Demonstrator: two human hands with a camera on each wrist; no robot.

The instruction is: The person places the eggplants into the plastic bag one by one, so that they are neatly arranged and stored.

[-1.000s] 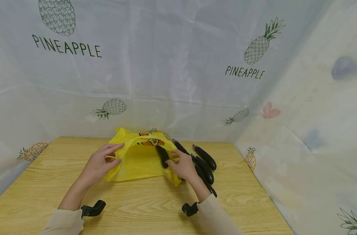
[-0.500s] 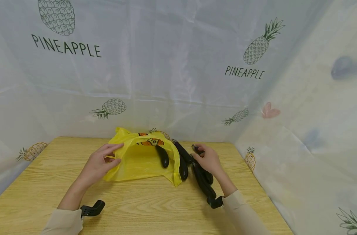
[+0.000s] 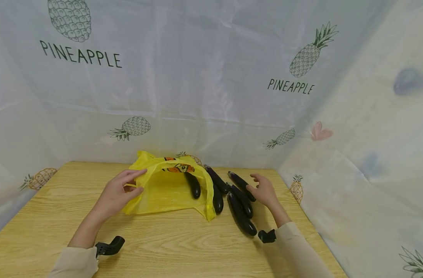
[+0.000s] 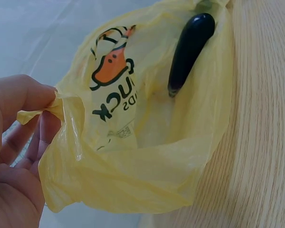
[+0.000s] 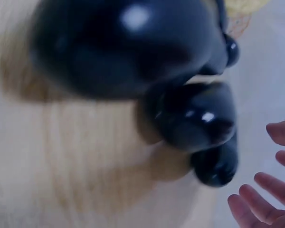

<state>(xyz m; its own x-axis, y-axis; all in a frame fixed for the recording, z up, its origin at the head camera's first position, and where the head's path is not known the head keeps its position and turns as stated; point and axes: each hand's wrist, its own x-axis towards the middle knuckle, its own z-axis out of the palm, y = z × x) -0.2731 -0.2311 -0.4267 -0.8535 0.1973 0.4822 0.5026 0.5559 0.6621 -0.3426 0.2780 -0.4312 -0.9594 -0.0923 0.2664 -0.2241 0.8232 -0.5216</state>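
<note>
A yellow plastic bag (image 3: 162,193) lies on its side with its mouth facing me, a duck print showing inside. My left hand (image 3: 117,193) pinches the left edge of its mouth between thumb and finger, as the left wrist view shows. One dark eggplant (image 4: 192,50) rests inside the bag. Right of the bag several more eggplants lie in a loose cluster. My right hand (image 3: 264,190) hovers at the right side of the farthest-right eggplant (image 3: 240,183), fingers spread and holding nothing. In the right wrist view, its fingers (image 5: 273,190) stand apart from the eggplants.
The wooden table (image 3: 169,247) ends at a white curtain (image 3: 204,96) printed with pineapples, which rises behind and along both sides. A large eggplant (image 3: 242,218) lies nearest me in the cluster, and another eggplant (image 3: 217,199) lies against the bag's right edge.
My right hand has let go of the bag's right edge and moved right, over the eggplants, to the far-right one. My left hand keeps its grip on the bag, which stays in place.
</note>
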